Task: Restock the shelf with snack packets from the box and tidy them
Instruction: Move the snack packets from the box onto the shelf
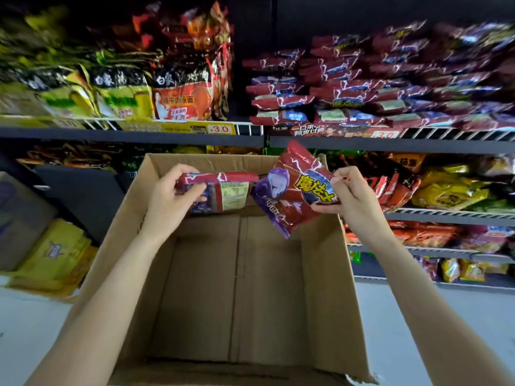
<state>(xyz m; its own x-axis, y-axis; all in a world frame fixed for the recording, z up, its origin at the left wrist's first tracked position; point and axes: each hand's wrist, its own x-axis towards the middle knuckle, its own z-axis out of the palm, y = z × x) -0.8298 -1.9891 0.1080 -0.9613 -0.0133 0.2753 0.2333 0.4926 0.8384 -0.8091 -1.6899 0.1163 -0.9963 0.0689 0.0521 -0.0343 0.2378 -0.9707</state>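
Head view: the open brown cardboard box (242, 288) shows a bare floor, so these look like the last packets out of it. The left hand (167, 199) holds a red-and-purple foil snack packet (223, 190) above the far end of the box, fingers curled round its left end. This packet lies nearly edge-on, long axis running left to right, its printed back label facing the camera. The right hand (354, 196) pinches a second red-and-purple foil snack packet (295, 190) by its right edge between thumb and fingers. That one hangs tilted, front face toward the camera, long axis slanting from far right down to near left, and its purple corner points down into the box.

The step in hand seems to be carrying both up to the shelf. The matching red packets (376, 90) are stacked flat on the upper right wire shelf (390, 140), so the next move likely calls for turning each packet flat and laying it atop those stacks, then squaring the edges.
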